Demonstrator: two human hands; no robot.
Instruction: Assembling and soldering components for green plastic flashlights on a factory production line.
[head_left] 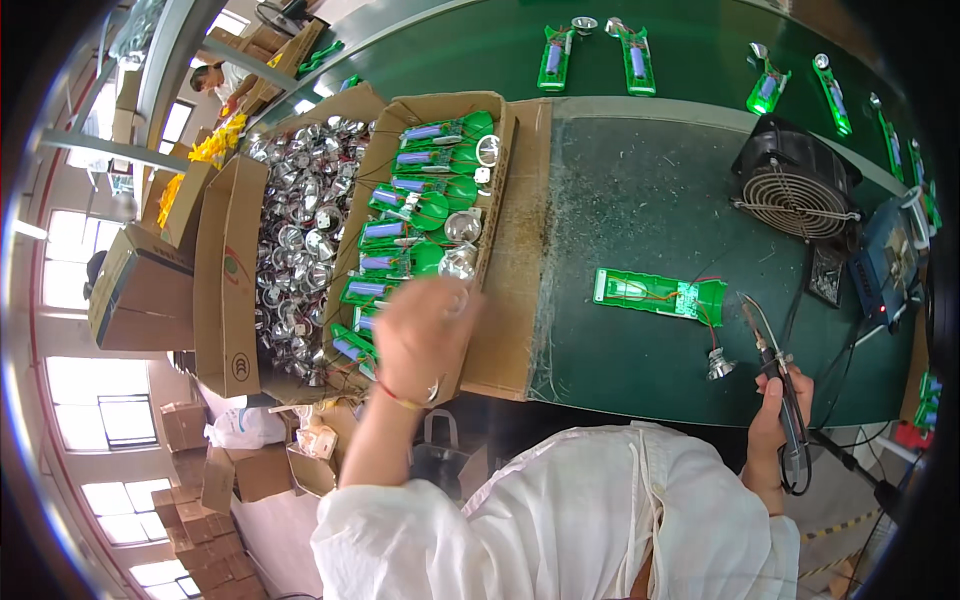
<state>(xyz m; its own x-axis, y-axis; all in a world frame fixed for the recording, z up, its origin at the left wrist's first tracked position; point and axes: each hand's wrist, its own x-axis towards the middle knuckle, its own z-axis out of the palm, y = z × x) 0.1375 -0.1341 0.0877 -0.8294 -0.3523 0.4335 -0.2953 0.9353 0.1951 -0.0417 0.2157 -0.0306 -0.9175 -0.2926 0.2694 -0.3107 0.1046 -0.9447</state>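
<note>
My left hand (428, 330) is over the near end of a cardboard box (507, 150) of green lamp housings. Its fingers are smeared by motion, so their grip cannot be made out. Inside that box lie several green housings (384, 231) with purple battery cells, some with silvery reflectors (463, 227). My right hand (768, 420) is closed around a soldering iron (792, 415), its tip pointing up and away from me. Left of the tip, a green housing (655, 293) with a circuit board lies on the green bench mat. A small reflector (719, 365) hangs off it by red wires.
A carton of loose silvery reflectors (300, 230) stands left of the housings. At the right are a black fan (795, 190) and a blue soldering station (887, 260). Several finished-looking housings (637, 62) lie along the far strip. Another person (225, 85) works at far left.
</note>
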